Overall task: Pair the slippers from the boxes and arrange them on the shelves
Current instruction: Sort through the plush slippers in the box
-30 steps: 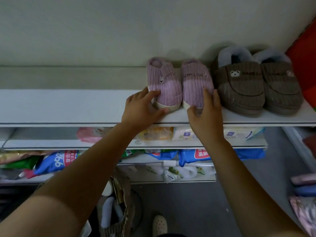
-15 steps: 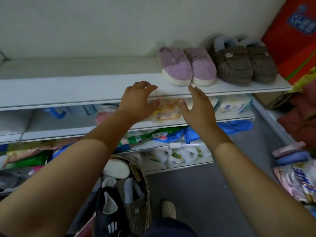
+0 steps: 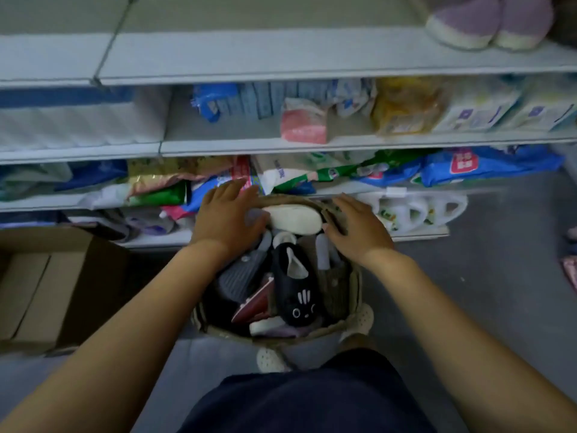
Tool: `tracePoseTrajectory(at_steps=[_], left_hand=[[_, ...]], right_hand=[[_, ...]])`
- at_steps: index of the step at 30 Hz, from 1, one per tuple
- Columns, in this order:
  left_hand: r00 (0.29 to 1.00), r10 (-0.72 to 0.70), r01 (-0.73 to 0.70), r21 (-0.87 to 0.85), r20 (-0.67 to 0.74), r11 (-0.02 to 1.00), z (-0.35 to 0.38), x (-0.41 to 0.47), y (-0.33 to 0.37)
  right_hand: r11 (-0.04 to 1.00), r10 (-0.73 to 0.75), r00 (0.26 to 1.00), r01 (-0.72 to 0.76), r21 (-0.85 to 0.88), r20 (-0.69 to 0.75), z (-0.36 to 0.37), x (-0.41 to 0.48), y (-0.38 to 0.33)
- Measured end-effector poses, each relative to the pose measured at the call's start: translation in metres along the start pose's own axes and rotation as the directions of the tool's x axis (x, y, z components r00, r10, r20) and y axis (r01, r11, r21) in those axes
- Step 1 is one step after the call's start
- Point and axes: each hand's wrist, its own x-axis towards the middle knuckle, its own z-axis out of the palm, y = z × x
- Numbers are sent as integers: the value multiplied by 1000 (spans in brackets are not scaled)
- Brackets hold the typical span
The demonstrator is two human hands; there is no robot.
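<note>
A fresh pairing seems underway: left hand (image 3: 229, 214) and right hand (image 3: 356, 229), both open-fingered and empty, flank a white-soled slipper (image 3: 295, 218) at the woven basket's (image 3: 354, 289) far rim, so the likely next move is grasping it and finding its mate.

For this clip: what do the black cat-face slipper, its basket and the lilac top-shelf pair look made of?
Black cat-face slipper: smooth moulded rubber or foam, by its even matt surface. Round tan basket: woven fibre, perhaps straw or rope, by its braided rim. Lilac slippers: soft fuzzy fabric uppers over pale soles; blurred, so uncertain.
</note>
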Motion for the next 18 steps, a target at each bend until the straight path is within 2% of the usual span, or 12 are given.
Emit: tracePoseTrajectory(at_steps=[4, 8, 13, 15, 18], left_hand=[[977, -184, 187, -19, 108, 982, 39, -63, -40], [899, -320, 335, 2, 299, 942, 93, -121, -56], [756, -442, 491, 29, 483, 870, 153, -171, -48], [681, -494, 551, 67, 540, 832, 166, -185, -41], [567, -539, 646, 69, 623, 760, 183, -197, -32]], right_hand=[[1000, -8, 986, 5, 18, 169, 55, -10, 0], [999, 35, 935, -29, -23, 353, 104, -11, 17], [999, 41, 837, -30, -30, 545, 157, 5, 42], [999, 27, 816, 4, -53, 578, 173, 11, 48], [980, 12, 821, 103, -168, 571, 195, 20, 56]])
